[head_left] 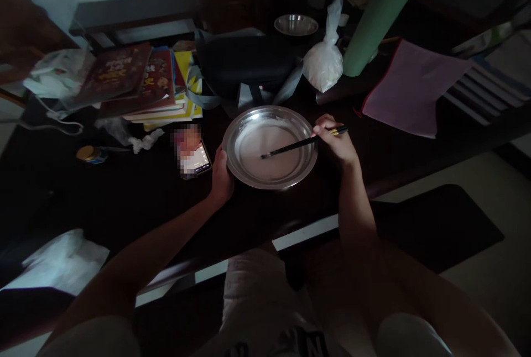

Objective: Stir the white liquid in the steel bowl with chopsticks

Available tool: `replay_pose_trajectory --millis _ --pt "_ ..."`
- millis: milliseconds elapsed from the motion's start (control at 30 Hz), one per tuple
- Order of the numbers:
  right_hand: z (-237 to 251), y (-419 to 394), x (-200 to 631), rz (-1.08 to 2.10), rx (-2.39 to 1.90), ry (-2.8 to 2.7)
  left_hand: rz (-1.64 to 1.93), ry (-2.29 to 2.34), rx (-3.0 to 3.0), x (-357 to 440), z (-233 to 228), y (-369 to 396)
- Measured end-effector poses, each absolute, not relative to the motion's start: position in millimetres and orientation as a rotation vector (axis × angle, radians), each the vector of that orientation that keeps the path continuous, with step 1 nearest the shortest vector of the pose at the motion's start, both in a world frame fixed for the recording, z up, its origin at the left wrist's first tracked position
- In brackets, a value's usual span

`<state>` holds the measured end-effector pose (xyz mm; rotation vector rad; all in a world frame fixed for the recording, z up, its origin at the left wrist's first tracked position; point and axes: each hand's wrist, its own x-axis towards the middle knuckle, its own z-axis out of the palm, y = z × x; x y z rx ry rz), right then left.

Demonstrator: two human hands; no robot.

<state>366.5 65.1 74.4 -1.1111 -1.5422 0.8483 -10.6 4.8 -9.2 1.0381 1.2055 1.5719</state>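
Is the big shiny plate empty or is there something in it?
Not empty. The metal plate holds a thin whitish layer across its bottom, and the chopsticks in the right hand dip into it.

- Dim room, dark table [124, 202] full of clutter.
- Left hand [221, 176] grips the left rim of a metal plate [232, 152] with whitish stuff in it.
- Right hand [337, 141] holds chopsticks [302, 143], tips down in the plate's middle.
- Phone [194, 161] lit up just left of the plate, books [141, 83] stacked behind it.
- Black bag [244, 67], white plastic bag [324, 61], small bowl [296, 25] and green tube [384, 11] at the back, pink folder [410, 86] off right.
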Motion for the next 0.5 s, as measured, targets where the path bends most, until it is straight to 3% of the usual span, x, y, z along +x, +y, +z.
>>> replay_pose_trajectory --millis 500 --pt "76.6 64.0 366.9 0.826 -1.141 -1.479 1.587 1.201 1.017 -10.0 -15.7 6.1"
